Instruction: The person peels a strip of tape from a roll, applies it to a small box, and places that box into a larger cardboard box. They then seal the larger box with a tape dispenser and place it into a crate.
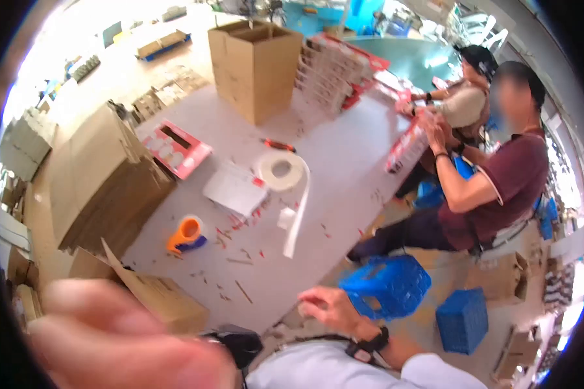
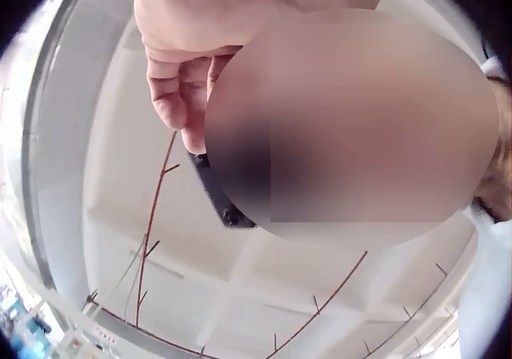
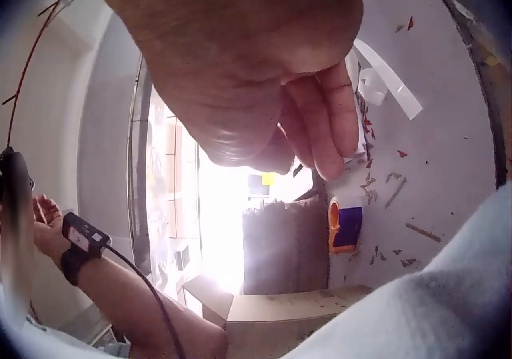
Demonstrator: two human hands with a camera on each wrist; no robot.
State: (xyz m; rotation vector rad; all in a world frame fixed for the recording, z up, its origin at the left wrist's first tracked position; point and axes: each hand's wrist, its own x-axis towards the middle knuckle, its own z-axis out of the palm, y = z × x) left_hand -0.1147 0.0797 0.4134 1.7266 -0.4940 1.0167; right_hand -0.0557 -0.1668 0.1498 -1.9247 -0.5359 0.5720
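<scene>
Large and blurred, my left hand [image 1: 136, 343] is raised close before the head camera. The left wrist view has its fingers bent beside a black device [image 2: 220, 195], partly hidden by blur; I cannot tell whether they grip it. My right hand [image 1: 331, 310] hovers at the table's near edge, fingers loosely bent and holding nothing. Beyond it on the grey table [image 1: 344, 168] lie an orange-and-blue tape dispenser [image 1: 188, 233], a roll of white tape [image 1: 280, 171] with a strip pulled out, white sheets [image 1: 237, 192] and a red-and-black hand tool [image 1: 279, 144].
Flattened cardboard [image 1: 97, 181] is stacked at the left, near an opened carton [image 1: 169, 305]. A tall box [image 1: 256, 71] stands at the back beside red-and-white packages [image 1: 337, 71]. Two people [image 1: 493, 168] work at the right. A blue stool [image 1: 389, 285] and blue crate [image 1: 462, 321] are on the floor.
</scene>
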